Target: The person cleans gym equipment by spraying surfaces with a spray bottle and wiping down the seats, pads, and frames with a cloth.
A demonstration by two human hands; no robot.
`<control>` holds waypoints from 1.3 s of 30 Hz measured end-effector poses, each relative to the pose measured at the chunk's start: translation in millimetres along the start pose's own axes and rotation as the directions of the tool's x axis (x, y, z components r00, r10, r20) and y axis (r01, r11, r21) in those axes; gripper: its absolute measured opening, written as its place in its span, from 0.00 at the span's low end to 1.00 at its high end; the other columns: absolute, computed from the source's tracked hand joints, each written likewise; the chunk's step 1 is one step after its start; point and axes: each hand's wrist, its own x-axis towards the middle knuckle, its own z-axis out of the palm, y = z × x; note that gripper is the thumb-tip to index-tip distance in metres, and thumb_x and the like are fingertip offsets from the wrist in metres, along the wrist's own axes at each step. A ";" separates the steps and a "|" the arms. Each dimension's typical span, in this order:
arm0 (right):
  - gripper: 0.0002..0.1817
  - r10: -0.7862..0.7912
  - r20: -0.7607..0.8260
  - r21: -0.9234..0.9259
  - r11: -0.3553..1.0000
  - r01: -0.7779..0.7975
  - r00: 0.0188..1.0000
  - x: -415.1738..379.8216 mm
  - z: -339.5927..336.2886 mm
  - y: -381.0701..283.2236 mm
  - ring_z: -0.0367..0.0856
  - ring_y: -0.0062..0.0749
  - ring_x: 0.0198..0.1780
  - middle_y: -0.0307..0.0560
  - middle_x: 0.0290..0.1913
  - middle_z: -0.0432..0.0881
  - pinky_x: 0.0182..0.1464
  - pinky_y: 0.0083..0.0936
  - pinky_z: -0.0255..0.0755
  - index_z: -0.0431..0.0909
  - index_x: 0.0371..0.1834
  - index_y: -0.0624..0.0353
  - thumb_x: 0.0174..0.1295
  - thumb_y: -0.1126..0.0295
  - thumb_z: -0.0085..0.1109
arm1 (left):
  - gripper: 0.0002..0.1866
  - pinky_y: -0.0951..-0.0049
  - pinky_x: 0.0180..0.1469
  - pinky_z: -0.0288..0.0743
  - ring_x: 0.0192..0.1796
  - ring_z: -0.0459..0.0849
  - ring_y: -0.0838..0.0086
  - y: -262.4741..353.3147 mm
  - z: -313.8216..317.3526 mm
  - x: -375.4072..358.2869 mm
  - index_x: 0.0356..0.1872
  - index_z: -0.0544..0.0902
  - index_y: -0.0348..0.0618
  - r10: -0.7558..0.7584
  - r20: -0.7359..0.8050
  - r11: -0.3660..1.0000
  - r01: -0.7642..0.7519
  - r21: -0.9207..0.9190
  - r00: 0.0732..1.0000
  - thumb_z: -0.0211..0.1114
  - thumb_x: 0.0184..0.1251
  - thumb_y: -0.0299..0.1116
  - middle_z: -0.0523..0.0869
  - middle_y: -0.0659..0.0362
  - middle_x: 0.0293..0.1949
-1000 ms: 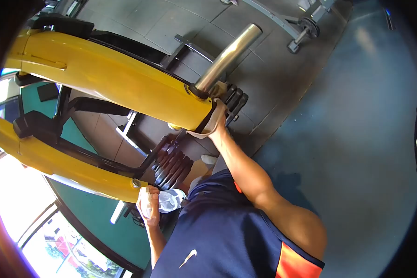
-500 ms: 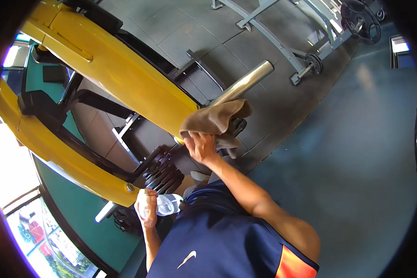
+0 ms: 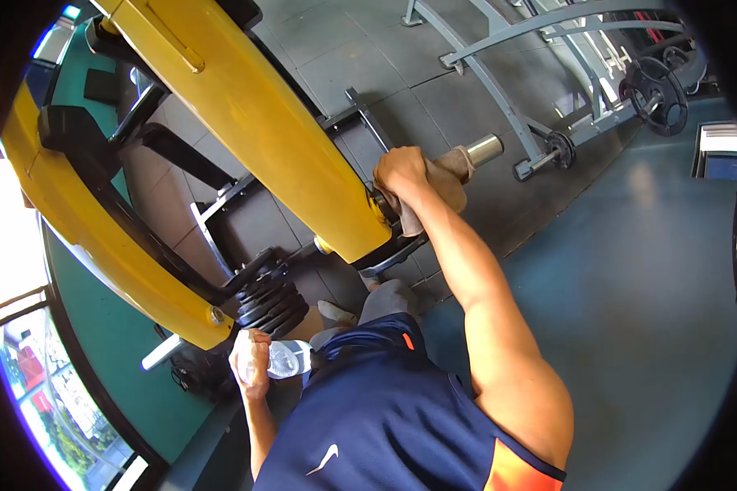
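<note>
My right hand (image 3: 401, 170) is closed on a brown cloth (image 3: 449, 190), which is wrapped round the shiny metal bar (image 3: 487, 149) at the end of a yellow machine arm (image 3: 274, 106). The bar's outer tip sticks out past the cloth. Lower down on the left, my left hand (image 3: 252, 362) grips a clear plastic bottle (image 3: 290, 358) lying sideways near my waist. Part of the bottle is hidden by the fingers. A second yellow arm (image 3: 115, 266), with its own metal bar (image 3: 162, 352), ends just beside that hand.
Black weight plates (image 3: 272, 307) are stacked between the yellow arms. A grey metal rack (image 3: 499, 98) with a black plate (image 3: 657, 96) stands on the tiled floor at upper right. Blue-grey flooring (image 3: 622, 327) spreads to the right. Windows (image 3: 57, 393) line the left.
My right hand has moved up and right, from the yellow arm's end onto the metal bar, and the cloth now wraps the bar. My left hand still holds the bottle.
</note>
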 end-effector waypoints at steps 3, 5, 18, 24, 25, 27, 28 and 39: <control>0.25 0.058 -0.569 -0.046 0.994 -0.102 0.820 -66.1 11.2 -7.7 0.73 0.73 0.64 0.66 0.63 0.77 0.68 0.66 0.57 0.81 0.59 0.62 0.66 0.56 0.54 | 0.11 0.76 0.36 0.66 0.33 0.75 0.77 -1.4 1.8 -2.1 0.32 0.82 0.34 -0.054 -0.019 0.999 0.054 -0.006 0.998 0.63 0.68 0.34 0.80 0.57 0.35; 0.29 0.237 -0.864 0.156 0.965 -0.209 0.444 -82.5 32.4 -8.7 0.68 0.78 0.67 0.72 0.69 0.69 0.72 0.64 0.53 0.75 0.64 0.68 0.68 0.56 0.55 | 0.12 0.77 0.34 0.65 0.32 0.74 0.79 -2.0 1.5 1.0 0.34 0.82 0.34 -0.048 0.025 0.999 0.048 0.006 0.999 0.63 0.68 0.35 0.80 0.58 0.35; 0.21 0.597 -0.058 0.640 -0.593 0.489 0.800 -34.7 30.6 174.4 0.86 0.38 0.39 0.50 0.38 0.84 0.42 0.36 0.82 0.78 0.46 0.63 0.61 0.57 0.69 | 0.12 0.79 0.29 0.63 0.27 0.71 0.81 -3.1 -0.6 1.8 0.34 0.82 0.35 -0.120 0.073 0.992 0.117 0.048 0.990 0.63 0.70 0.36 0.79 0.60 0.32; 0.28 0.336 -0.225 0.564 0.811 -0.159 0.915 -21.1 -17.9 204.9 0.87 0.50 0.39 0.56 0.36 0.88 0.47 0.46 0.79 0.86 0.36 0.64 0.69 0.47 0.53 | 0.11 0.78 0.30 0.64 0.27 0.71 0.80 -14.4 -12.4 0.9 0.34 0.82 0.35 -0.062 0.122 0.992 0.047 0.119 0.991 0.64 0.69 0.34 0.78 0.60 0.31; 0.32 0.280 -0.296 0.194 0.954 -0.230 0.913 -27.1 -29.3 171.9 0.87 0.53 0.41 0.59 0.36 0.88 0.53 0.50 0.76 0.87 0.33 0.65 0.71 0.43 0.48 | 0.10 0.77 0.30 0.64 0.28 0.72 0.80 -15.5 -11.1 0.9 0.34 0.82 0.35 -0.049 0.125 0.992 0.033 0.123 0.991 0.64 0.69 0.34 0.79 0.60 0.31; 0.35 0.115 -0.503 0.058 0.993 -0.099 0.856 -33.1 -10.3 122.4 0.84 0.55 0.48 0.64 0.36 0.86 0.72 0.50 0.55 0.87 0.30 0.64 0.73 0.43 0.41 | 0.07 0.74 0.37 0.69 0.34 0.77 0.74 -12.3 -10.3 1.6 0.34 0.83 0.35 -0.082 0.116 0.993 0.071 0.097 0.990 0.63 0.67 0.30 0.82 0.58 0.34; 0.37 0.145 -0.498 0.110 0.988 -0.104 0.855 -44.8 -9.1 93.0 0.83 0.54 0.48 0.65 0.39 0.86 0.72 0.49 0.56 0.87 0.28 0.64 0.74 0.42 0.39 | 0.07 0.73 0.38 0.71 0.34 0.78 0.73 -9.6 -9.6 2.9 0.34 0.83 0.35 -0.056 0.103 0.995 0.046 0.091 0.993 0.63 0.66 0.29 0.82 0.57 0.34; 0.32 0.442 -0.269 0.745 -0.468 0.476 0.856 -70.1 -4.7 -167.9 0.73 0.34 0.66 0.49 0.65 0.75 0.71 0.28 0.61 0.69 0.67 0.68 0.77 0.49 0.47 | 0.05 0.68 0.40 0.74 0.36 0.80 0.67 -30.1 -1.3 -29.9 0.33 0.82 0.35 -0.149 -0.372 0.986 0.164 0.007 0.916 0.64 0.63 0.27 0.82 0.54 0.32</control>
